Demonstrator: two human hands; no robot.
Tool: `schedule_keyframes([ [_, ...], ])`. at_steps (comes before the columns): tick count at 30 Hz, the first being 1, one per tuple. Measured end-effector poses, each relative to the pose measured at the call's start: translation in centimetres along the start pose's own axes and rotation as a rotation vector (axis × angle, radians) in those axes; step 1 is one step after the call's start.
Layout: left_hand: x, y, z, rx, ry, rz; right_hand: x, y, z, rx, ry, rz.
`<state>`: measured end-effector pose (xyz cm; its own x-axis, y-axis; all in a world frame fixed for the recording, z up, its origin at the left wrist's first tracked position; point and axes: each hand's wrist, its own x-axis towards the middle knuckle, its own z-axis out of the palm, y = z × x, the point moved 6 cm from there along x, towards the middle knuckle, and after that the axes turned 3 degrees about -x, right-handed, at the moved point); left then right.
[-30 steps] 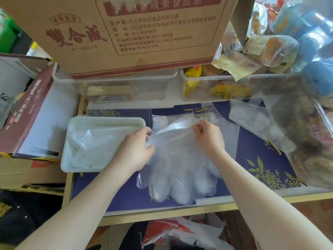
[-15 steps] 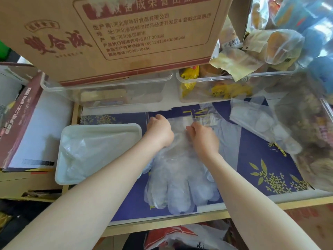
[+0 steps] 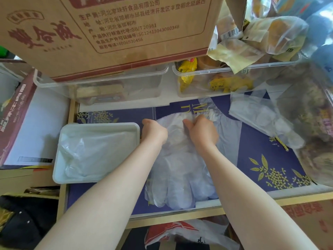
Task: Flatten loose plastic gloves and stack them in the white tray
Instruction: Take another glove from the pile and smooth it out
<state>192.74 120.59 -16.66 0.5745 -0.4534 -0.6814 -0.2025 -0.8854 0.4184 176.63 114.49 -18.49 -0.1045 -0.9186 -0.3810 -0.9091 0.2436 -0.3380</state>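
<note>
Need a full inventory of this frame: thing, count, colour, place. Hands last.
plastic glove: one, clear, flat on the blue surface, fingers toward the near edge
white tray: one, left of the glove, clear plastic already inside
blue surface: one, navy with gold leaf print, under glove and tray
cardboard box: one, brown with red print, top of view
clear bins: two, behind the blue surface; the right one holds yellow packets
bagged snacks: several, top right, count unclear
plastic bag: one, clear, right of the glove
left hand: at the glove's cuff edge, fingers curled
right hand: gripping bunched cuff plastic
</note>
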Motion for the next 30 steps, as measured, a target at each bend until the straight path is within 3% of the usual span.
schedule_keyframes([
  [4, -0.4, 1.1, -0.5, 0.098, -0.021, 0.217, 0.0, 0.2, -0.2, 0.097, -0.013, 0.004],
  [7, -2.0, 2.0, -1.0, 0.020, -0.062, 0.391, -0.5, 0.8, -1.9, 0.289, 0.072, -0.062],
  [9, -3.7, 2.9, -1.6, -0.060, -0.163, 0.567, -1.0, 1.9, -3.2, 0.541, 0.113, -0.073],
  [11, -5.4, 3.5, -2.4, -0.186, -0.317, 0.681, -1.7, 2.9, -3.5, 0.863, -0.067, -0.037],
  [13, -6.4, 3.8, -2.9, -0.269, -0.465, 0.742, -2.4, 3.3, -3.6, 1.004, -0.293, -0.080],
  [16, -6.9, 4.2, -3.1, -0.363, -0.598, 0.751, -3.5, 3.0, -4.8, 0.925, -0.430, -0.198],
  [22, -6.7, 4.2, -2.9, -0.564, -0.635, 0.645, -5.0, 2.1, -6.5, 0.738, -0.435, -0.386],
  [30, -7.6, 1.2, -1.5, -0.092, -0.991, 0.471, -5.6, 4.1, -9.3, 0.880, -0.514, -0.319],
])
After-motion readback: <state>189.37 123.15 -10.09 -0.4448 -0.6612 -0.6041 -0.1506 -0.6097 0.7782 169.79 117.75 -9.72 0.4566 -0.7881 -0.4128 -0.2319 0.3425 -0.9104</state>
